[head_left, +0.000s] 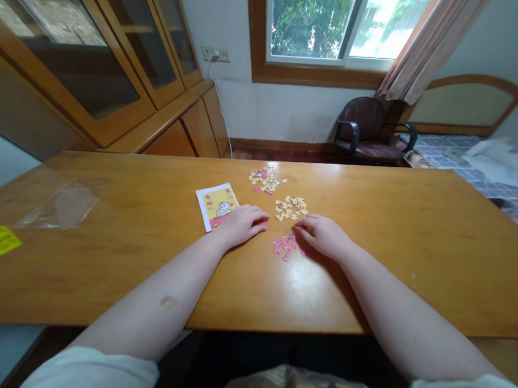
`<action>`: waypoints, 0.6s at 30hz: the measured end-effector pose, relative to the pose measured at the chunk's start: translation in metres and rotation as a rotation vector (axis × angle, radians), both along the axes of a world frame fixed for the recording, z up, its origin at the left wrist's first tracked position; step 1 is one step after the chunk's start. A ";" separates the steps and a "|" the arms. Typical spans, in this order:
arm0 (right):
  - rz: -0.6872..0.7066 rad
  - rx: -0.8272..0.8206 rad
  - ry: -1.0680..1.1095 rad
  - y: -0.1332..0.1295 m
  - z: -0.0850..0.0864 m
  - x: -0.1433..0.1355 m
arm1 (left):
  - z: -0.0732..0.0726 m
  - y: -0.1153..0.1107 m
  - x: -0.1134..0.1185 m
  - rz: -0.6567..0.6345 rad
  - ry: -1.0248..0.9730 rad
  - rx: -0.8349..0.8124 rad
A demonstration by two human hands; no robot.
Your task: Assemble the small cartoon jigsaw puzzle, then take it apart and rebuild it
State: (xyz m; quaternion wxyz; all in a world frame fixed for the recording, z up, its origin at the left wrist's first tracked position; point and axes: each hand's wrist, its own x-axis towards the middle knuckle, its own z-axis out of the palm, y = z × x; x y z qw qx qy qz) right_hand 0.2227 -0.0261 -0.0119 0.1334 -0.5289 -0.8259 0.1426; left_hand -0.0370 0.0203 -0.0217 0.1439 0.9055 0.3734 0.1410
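My left hand (pixel 246 223) rests on the table beside a yellow and pink picture card (pixel 213 205) with a cartoon figure, covering its lower right corner. A bit of pink, seemingly a jigsaw piece, shows between its thumb and fingers. My right hand (pixel 323 235) is closed in a pinch at the edge of a small group of pink jigsaw pieces (pixel 286 245); what its fingertips hold, if anything, is hidden. Just beyond lies a cluster of cream-yellow jigsaw pieces (pixel 291 207). Farther back is a mixed heap of jigsaw pieces (pixel 266 179).
On the wooden table (pixel 410 233), a clear plastic bag (pixel 69 204) and a yellow label (pixel 1 243) lie at the left. Beyond the table stand a glass-door cabinet (pixel 131 59), an office chair (pixel 365 130) and a bed (pixel 447 155).
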 end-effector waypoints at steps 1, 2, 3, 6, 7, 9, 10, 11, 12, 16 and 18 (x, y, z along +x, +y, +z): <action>0.000 0.001 -0.004 0.000 0.000 0.000 | 0.001 -0.001 0.000 0.010 -0.024 0.006; -0.004 0.004 -0.008 0.001 0.000 0.000 | 0.003 -0.003 0.001 0.007 -0.041 0.011; -0.012 0.009 -0.009 0.001 0.000 0.000 | 0.005 -0.006 0.001 -0.012 -0.044 0.010; -0.041 0.028 -0.004 0.002 0.000 0.001 | 0.010 -0.015 0.005 -0.195 -0.004 -0.049; -0.048 0.033 -0.003 0.002 0.001 0.002 | 0.010 -0.017 0.007 -0.242 0.011 -0.067; -0.051 0.039 0.001 0.001 0.002 0.002 | 0.011 -0.021 0.009 -0.293 0.026 -0.086; -0.043 0.037 0.004 0.000 0.002 0.002 | 0.010 -0.022 0.009 -0.304 0.030 -0.088; -0.023 0.026 0.009 -0.001 0.003 0.002 | 0.010 -0.023 0.010 -0.309 0.031 -0.089; 0.008 0.011 0.016 -0.002 0.004 0.002 | 0.010 -0.023 0.010 -0.314 0.032 -0.088; 0.105 -0.040 0.031 -0.005 0.005 0.002 | 0.012 -0.031 0.014 -0.354 0.043 -0.082; 0.068 -0.024 0.025 -0.004 0.005 0.002 | 0.014 -0.036 0.017 -0.384 0.052 -0.079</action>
